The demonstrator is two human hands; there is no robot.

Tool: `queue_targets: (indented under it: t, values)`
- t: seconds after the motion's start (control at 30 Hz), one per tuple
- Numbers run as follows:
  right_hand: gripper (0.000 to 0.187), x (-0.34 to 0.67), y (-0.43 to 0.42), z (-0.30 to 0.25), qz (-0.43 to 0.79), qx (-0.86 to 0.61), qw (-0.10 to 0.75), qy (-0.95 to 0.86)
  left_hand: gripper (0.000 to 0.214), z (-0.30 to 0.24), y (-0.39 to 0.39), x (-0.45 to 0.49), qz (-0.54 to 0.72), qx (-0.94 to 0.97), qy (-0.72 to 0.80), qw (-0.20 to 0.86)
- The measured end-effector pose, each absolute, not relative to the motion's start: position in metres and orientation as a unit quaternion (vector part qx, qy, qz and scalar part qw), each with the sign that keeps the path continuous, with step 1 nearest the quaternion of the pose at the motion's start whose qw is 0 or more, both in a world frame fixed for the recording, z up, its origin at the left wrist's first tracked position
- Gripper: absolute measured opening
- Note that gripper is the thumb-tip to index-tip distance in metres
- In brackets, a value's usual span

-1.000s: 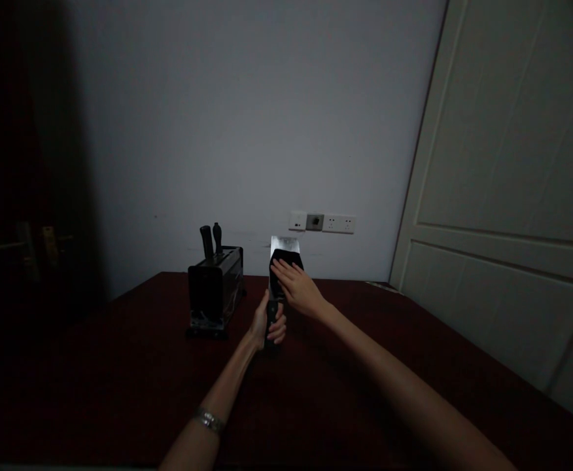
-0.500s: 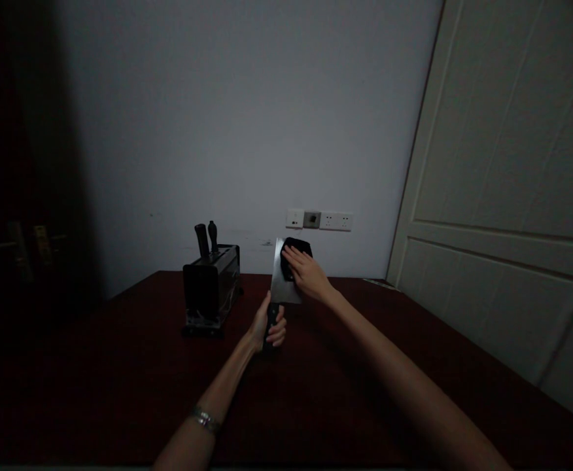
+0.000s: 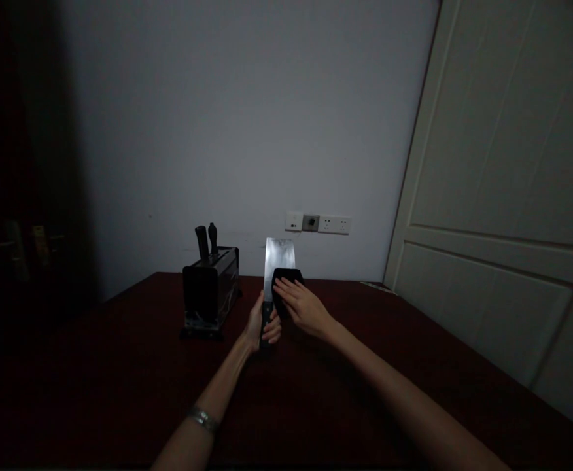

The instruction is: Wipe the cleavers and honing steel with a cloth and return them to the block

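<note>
At the far left, metal door handles (image 3: 41,243) show dimly in the dark. Next, a dark knife holder (image 3: 210,288) stands on the reddish-brown bench (image 3: 120,379), two black handles (image 3: 201,243) rising from its top. A silvery bracelet (image 3: 203,418) circles the left wrist; the left hand (image 3: 254,326) has its fingers clamped around the black handle of a cleaver (image 3: 273,261) — held up above the bench, blade upward. A black cloth (image 3: 287,273) covers the blade's lower right part. The right hand (image 3: 309,309) lays its extended fingers over the cloth — its thumb is hidden, so I cannot tell whether it pinches. Beyond are wall sockets (image 3: 334,224), then a pale panelled door (image 3: 492,196).
</note>
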State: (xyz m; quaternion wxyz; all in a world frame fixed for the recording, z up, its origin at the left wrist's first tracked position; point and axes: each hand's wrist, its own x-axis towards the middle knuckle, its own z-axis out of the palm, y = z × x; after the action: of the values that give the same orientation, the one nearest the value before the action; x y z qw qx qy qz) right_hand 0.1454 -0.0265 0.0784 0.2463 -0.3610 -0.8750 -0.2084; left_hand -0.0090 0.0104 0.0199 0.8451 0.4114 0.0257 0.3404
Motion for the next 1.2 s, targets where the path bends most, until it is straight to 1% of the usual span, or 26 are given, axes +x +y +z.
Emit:
queue_targets:
  t: [0.1, 0.2, 0.33, 0.47, 0.53, 0.63, 0.77, 0.87, 0.97, 1.07, 1.2]
  values:
    - [0.049, 0.153, -0.004, 0.099, -0.22, -0.38, 0.263, -0.859, 0.064, 0.021, 0.007, -0.006, 0.304, 0.431, -0.015, 0.85]
    - [0.051, 0.154, 0.009, 0.111, -0.226, -0.387, 0.27, -0.852, 0.065, 0.021, 0.005, -0.006, 0.295, 0.437, -0.029, 0.849]
    - [0.056, 0.147, -0.003, 0.101, -0.216, -0.367, 0.263, -0.866, 0.065, 0.024, 0.006, -0.01, 0.312, 0.427, -0.013, 0.849]
    - [0.061, 0.143, -0.029, 0.082, -0.182, -0.327, 0.208, -0.904, 0.067, 0.025, 0.008, -0.013, 0.344, 0.404, 0.034, 0.847]
    - [0.064, 0.145, -0.034, 0.082, -0.178, -0.323, 0.192, -0.909, 0.067, 0.024, 0.009, -0.013, 0.343, 0.403, 0.044, 0.847]
    - [0.065, 0.149, -0.024, 0.095, -0.193, -0.343, 0.197, -0.898, 0.066, 0.023, 0.007, -0.01, 0.316, 0.424, 0.025, 0.848]
    - [0.062, 0.147, -0.004, 0.115, -0.209, -0.373, 0.228, -0.875, 0.064, 0.024, 0.005, -0.01, 0.302, 0.445, 0.002, 0.843]
    - [0.06, 0.141, -0.005, 0.112, -0.209, -0.371, 0.244, -0.871, 0.064, 0.024, 0.005, -0.011, 0.311, 0.445, 0.013, 0.84]
    - [0.059, 0.135, -0.019, 0.097, -0.189, -0.341, 0.218, -0.895, 0.066, 0.021, 0.008, -0.011, 0.332, 0.421, 0.065, 0.842]
    - [0.061, 0.135, -0.027, 0.088, -0.169, -0.312, 0.185, -0.916, 0.067, 0.018, 0.011, -0.009, 0.348, 0.399, 0.109, 0.841]
    - [0.062, 0.141, -0.014, 0.104, -0.183, -0.335, 0.194, -0.904, 0.066, 0.019, 0.011, -0.007, 0.308, 0.424, 0.054, 0.85]
